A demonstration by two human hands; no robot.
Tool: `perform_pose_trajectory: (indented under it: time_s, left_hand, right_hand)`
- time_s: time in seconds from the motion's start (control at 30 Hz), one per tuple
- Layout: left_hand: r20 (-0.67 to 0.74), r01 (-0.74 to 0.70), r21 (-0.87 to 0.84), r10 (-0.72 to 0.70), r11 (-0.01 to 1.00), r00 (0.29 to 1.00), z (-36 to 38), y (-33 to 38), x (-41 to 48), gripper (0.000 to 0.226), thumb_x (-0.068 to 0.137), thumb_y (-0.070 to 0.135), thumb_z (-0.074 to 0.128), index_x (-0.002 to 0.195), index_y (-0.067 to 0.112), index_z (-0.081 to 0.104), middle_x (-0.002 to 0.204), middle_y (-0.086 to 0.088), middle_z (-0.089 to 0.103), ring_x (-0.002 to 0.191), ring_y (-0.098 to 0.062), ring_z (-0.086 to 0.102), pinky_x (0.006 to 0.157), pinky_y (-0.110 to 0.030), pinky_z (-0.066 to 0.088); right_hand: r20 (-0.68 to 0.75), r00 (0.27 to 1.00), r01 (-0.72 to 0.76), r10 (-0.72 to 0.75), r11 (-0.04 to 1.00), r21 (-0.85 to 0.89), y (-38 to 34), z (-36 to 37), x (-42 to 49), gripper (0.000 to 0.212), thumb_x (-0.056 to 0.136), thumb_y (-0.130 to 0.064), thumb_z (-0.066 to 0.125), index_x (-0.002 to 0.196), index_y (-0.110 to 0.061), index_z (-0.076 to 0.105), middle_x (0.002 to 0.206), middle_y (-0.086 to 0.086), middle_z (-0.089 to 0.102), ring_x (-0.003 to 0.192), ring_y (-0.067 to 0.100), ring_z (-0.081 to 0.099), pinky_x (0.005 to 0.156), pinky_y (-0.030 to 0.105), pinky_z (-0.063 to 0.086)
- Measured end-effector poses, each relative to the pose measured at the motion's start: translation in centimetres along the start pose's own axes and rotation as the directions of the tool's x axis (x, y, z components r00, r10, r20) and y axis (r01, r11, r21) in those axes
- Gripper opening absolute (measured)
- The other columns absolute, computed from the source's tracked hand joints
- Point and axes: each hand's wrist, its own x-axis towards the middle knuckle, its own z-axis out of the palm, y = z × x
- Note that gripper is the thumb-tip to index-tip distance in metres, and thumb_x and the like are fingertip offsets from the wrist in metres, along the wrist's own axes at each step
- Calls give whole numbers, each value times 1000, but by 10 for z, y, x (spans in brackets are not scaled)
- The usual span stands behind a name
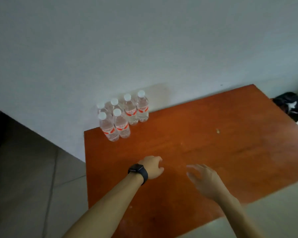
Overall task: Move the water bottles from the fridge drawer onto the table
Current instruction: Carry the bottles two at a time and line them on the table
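Note:
Several clear water bottles [122, 115] with white caps and red labels stand upright in a cluster at the far left corner of the orange-brown table [205, 143], against the white wall. My left hand [152, 166], with a black watch on its wrist, hovers over the table's near left part with fingers loosely curled and nothing in it. My right hand [202, 179] is blurred, with fingers spread and empty, over the table's near middle. Both hands are well short of the bottles. No fridge drawer is in view.
A white wall [144, 48] runs behind the table. A grey tiled floor [33, 177] lies to the left. A black bag [291, 105] sits beyond the table's far right corner. A pale surface [273, 212] borders the table's near right edge.

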Motion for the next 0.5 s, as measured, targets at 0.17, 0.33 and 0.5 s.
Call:
perform_pose_trajectory:
  time_s: [0.17,0.33,0.5]
  left_hand:
    - [33,-238,264,238,935,971,44,158,11,49,103,43,47,147,22,47,147,-8,50,125,-30,54,97,-40,50]
    - [75,-503,383,516,775,853,118,344,-21,41,102,40,49,140,24,53,136,-4,60,122,-27,56,100,-41,49]
    - [97,-706,507,780,495,618,196,514,-83,39,100,41,51,137,31,57,129,-1,64,115,-22,59,95,-39,49]
  right_hand:
    - [-289,928,-229,235,972,53,94,-33,-108,38,101,-46,53,136,-34,59,145,-6,53,134,19,46,112,36,38]
    - [-488,758,-394,433,900,186,194,-70,-255,39,99,-51,52,136,-39,58,146,-8,53,136,19,45,112,36,35]
    - [-642,487,-473,591,797,375,282,-92,-417,36,99,-45,56,133,-34,62,141,-4,57,134,21,47,113,37,37]
